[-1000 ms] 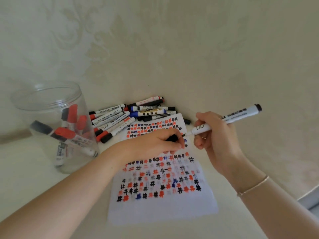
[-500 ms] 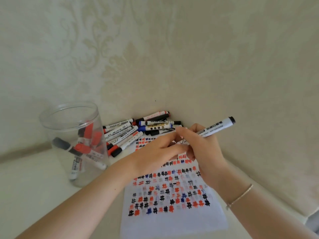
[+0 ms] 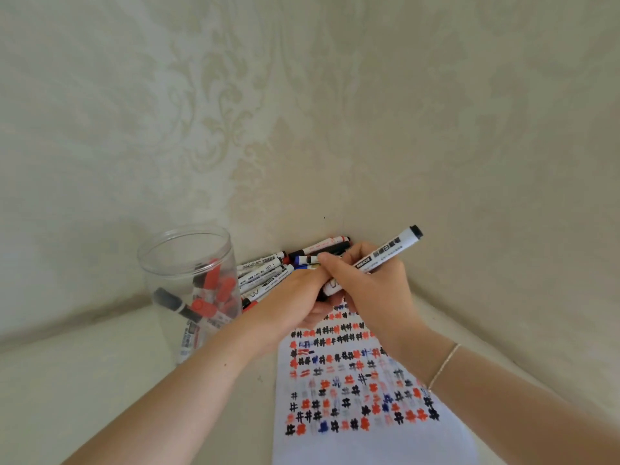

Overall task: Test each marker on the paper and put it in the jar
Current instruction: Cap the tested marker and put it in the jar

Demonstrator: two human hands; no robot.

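My right hand (image 3: 372, 290) grips a white marker (image 3: 389, 255) with a black end; its barrel slants up to the right. My left hand (image 3: 288, 297) meets it at the marker's lower tip, fingers curled round the black cap (image 3: 322, 298), which is mostly hidden. Both hands hover over the far end of the white paper (image 3: 369, 444), which is covered in rows of black, red and blue hash marks. A clear plastic jar (image 3: 157, 263) stands to the left, holding several red and black markers. A pile of capped markers (image 3: 268, 270) lies behind my hands, against the wall.
A patterned cream wall rises right behind the pile and curves round on the right. The cream tabletop (image 3: 84, 380) stretches to the left in front of the jar. A thin bracelet (image 3: 443, 365) sits on my right wrist.
My left hand with the black cap has closed in on the marker's tip, and the two hands now touch. The camera has tilted up, so everything sits lower in view.
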